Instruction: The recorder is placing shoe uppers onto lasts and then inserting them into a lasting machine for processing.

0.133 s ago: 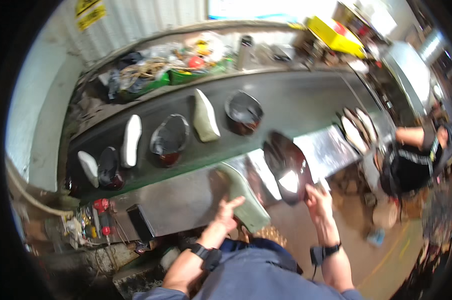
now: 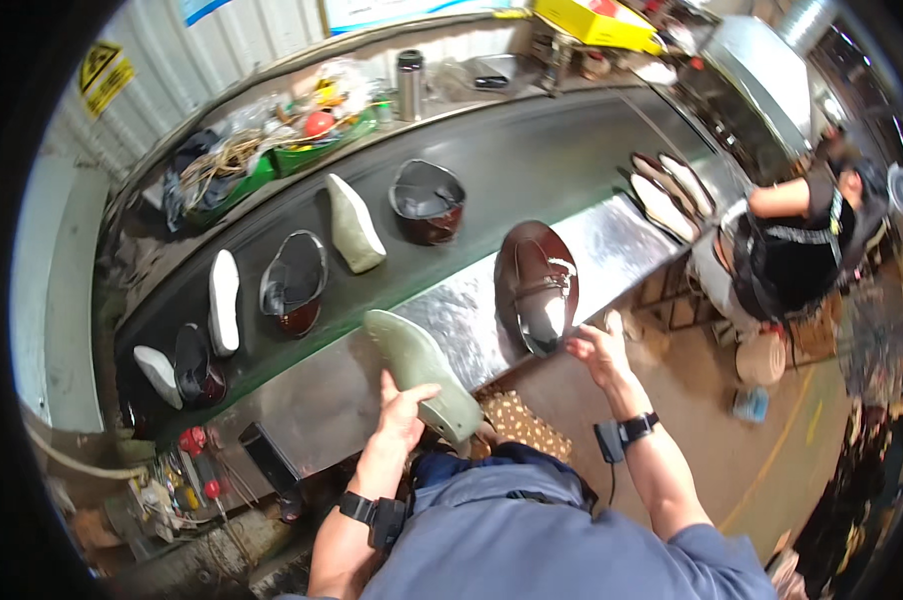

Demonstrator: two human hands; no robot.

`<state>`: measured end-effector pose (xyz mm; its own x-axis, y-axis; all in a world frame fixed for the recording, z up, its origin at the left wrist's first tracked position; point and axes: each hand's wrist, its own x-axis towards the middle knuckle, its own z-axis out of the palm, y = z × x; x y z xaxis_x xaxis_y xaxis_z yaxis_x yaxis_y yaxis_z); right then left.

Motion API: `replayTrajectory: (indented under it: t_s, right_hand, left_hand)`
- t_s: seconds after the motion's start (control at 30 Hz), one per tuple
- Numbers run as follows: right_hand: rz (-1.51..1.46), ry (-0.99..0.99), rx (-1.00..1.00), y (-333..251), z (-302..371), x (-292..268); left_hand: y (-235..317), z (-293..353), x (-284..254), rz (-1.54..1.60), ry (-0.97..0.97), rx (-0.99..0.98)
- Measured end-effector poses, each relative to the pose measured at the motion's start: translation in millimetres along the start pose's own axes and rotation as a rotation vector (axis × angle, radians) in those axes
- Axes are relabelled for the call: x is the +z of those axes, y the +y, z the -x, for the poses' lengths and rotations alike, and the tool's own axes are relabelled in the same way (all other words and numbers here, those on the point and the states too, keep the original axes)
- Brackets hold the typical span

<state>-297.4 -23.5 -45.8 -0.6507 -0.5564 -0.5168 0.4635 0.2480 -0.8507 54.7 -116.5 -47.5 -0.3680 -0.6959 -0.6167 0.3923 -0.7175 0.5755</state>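
A pale green shoe last (image 2: 422, 370) slants over the metal ledge's front edge, with my left hand (image 2: 402, 415) gripping its side, thumb on top. Right of it, a glossy dark-red loafer upper (image 2: 539, 280) rests on the shiny metal ledge (image 2: 452, 290), its toe toward me. My right hand (image 2: 604, 355) is beside that toe, fingers apart and holding nothing; whether a fingertip still touches the loafer I cannot tell. On the dark belt behind stand another pale last (image 2: 354, 225) and a dark-red upper (image 2: 429, 200) with its black-lined opening up.
More uppers (image 2: 295, 283) and white lasts (image 2: 225, 300) line the belt leftward. Several pale shoe parts (image 2: 667, 200) lie at the right end, near a seated co-worker (image 2: 797, 245). A phone (image 2: 269, 455) and tools (image 2: 204, 460) are at the left front. Behind the belt stands a flask (image 2: 410, 85).
My right hand has let go of the loafer upper, which has turned more upright and now rests on the ledge. My left hand still holds the green last. The whole view has shifted.
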Motion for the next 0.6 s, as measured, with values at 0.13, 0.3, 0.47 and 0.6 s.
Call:
replayTrajectory:
  t_s: [0.13,0.3,0.47,0.6]
  right_hand:
    - [1.036,-0.171,-0.840,21.5,30.9,31.0]
    - [1.779,-0.239,-0.957,42.4,11.4,51.3]
    - [1.472,-0.241,-0.935,42.1,7.1,31.5]
    - [1.122,-0.405,-0.913,13.1,81.7,83.4]
  left_hand:
    - [-15.6,-10.4,-20.6,-0.106,0.441,0.171]
    - [-20.9,-30.9,-6.6,-0.030,0.615,0.192]
    - [4.5,-12.0,-26.0,-0.094,0.552,0.408]
    - [29.0,2.8,-69.6,0.030,0.217,0.370]
